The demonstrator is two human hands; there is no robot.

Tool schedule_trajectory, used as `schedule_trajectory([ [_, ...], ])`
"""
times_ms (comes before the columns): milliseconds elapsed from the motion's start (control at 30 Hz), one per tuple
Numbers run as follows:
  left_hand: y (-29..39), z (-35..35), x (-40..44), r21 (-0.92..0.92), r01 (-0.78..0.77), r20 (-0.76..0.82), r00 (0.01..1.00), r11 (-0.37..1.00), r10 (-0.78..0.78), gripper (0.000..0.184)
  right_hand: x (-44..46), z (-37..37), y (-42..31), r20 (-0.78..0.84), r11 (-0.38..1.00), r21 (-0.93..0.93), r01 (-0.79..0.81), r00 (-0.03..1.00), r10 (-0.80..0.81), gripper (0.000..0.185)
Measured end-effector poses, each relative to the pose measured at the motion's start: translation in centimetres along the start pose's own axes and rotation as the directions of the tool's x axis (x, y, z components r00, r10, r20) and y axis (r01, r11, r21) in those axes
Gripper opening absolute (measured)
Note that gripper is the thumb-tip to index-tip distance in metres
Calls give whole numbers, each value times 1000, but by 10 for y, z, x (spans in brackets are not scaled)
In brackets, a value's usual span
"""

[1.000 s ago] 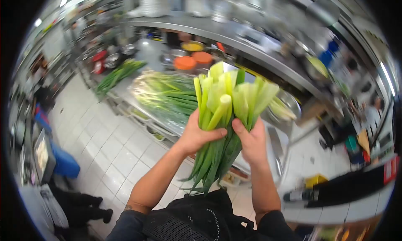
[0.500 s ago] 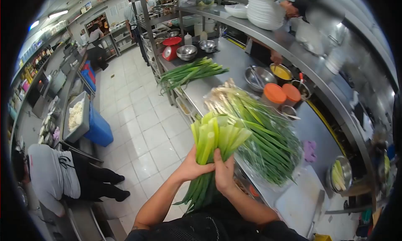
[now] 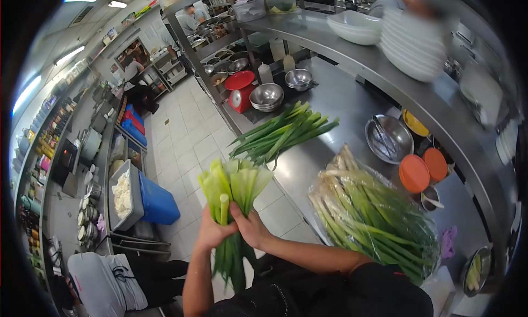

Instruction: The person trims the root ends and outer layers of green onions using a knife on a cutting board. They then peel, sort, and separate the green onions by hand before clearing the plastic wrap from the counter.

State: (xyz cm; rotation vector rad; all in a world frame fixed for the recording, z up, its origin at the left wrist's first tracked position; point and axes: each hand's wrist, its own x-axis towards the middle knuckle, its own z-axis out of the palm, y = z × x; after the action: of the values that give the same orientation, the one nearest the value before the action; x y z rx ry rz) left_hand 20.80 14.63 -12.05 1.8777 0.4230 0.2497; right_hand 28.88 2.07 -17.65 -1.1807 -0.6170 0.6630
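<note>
A bunch of green leek tops (image 3: 235,180), pale cut ends upward and dark leaves hanging down, is held upright in front of my body. My left hand (image 3: 213,229) wraps round it from the left. From the right, my right hand (image 3: 248,224) grips the same bunch, its thumb beside the other thumb. Beyond the bunch, loose green leaves (image 3: 286,131) lie on the steel counter (image 3: 341,97). To the right, a clear plastic bag (image 3: 374,218) of whole leeks rests on the counter.
A red scale (image 3: 240,94), steel bowls (image 3: 267,97) and orange-lidded tubs (image 3: 414,174) stand on the counter. Above runs a shelf with stacked white plates (image 3: 412,44). A person in grey (image 3: 107,284) bends at the lower left, near a blue bin (image 3: 157,198).
The view has swung left along the counter. Both hands have kept hold of the bunch, which now appears farther left, close to the loose leaves.
</note>
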Motion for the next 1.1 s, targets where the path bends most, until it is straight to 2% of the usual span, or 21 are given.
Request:
schedule_trajectory([
  [33,8,-6,29,-11,1,1,1000,1000,-1,72,30,-1,2,-1,1000,-9,-6,1000,6,74],
  [100,28,-18,94,19,-104,28,994,994,104,75,94,-11,6,-274,966,-38,257,927,-258,76],
  [200,54,-13,199,-15,-135,94,986,991,136,69,173,-49,-28,-294,948,263,182,950,-101,80],
  [267,63,-6,278,-61,-82,274,957,995,96,74,219,-81,-39,-376,910,388,145,926,12,86],
  [333,54,11,364,-49,-123,378,916,991,132,77,271,-125,-12,-498,884,420,204,866,36,83],
  [400,28,38,444,-32,-141,490,860,989,139,80,281,-165,-5,-583,882,435,180,803,124,74],
  [433,13,56,484,56,-187,544,829,981,127,88,286,-184,22,-623,883,426,198,772,127,74],
  [467,-6,77,521,133,-241,589,800,961,119,95,289,-204,68,-746,993,104,53,664,42,68],
  [500,-37,102,556,116,-241,619,776,963,120,95,290,-218,100,-819,967,-200,-158,568,-77,63],
  [533,-75,129,585,260,-330,599,792,907,117,106,289,-223,117,-840,965,-191,-178,539,-67,63],
  [567,-100,146,601,401,-404,579,807,822,115,117,286,-223,133,-832,896,-279,-346,554,-45,61],
  [600,-102,157,599,396,-396,608,789,828,87,117,281,-217,148,-823,791,-349,-502,569,-1,60],
  [667,-91,172,579,709,-316,503,853,630,-138,133,287,-205,149,-877,784,-287,-551,479,16,54],
  [733,-109,174,583,678,-356,547,829,643,-118,141,293,-202,150,-874,667,-447,-596,451,-183,48],
  [800,-126,174,588,569,-463,546,831,680,109,142,298,-201,141,-912,681,-346,-645,401,-84,45],
  [867,-121,169,585,514,-452,584,807,729,88,139,298,-209,134,-920,828,-175,-532,387,55,45],
  [933,-120,164,582,467,-601,610,750,649,255,133,296,-218,132,-932,836,-199,-512,363,1,38],
  [967,-117,160,578,407,-614,612,733,677,296,122,293,-226,128,-914,924,-193,-330,402,-48,34],
  [1000,-119,157,574,401,-613,627,725,681,285,122,287,-231,121,-900,975,-177,-132,422,-107,31],
  [1067,-116,154,572,421,-777,663,616,468,425,113,270,-231,53,-899,999,23,-28,436,33,29],
  [1100,-114,150,566,381,-854,594,520,355,614,78,260,-232,28,-897,998,54,25,441,37,30],
])
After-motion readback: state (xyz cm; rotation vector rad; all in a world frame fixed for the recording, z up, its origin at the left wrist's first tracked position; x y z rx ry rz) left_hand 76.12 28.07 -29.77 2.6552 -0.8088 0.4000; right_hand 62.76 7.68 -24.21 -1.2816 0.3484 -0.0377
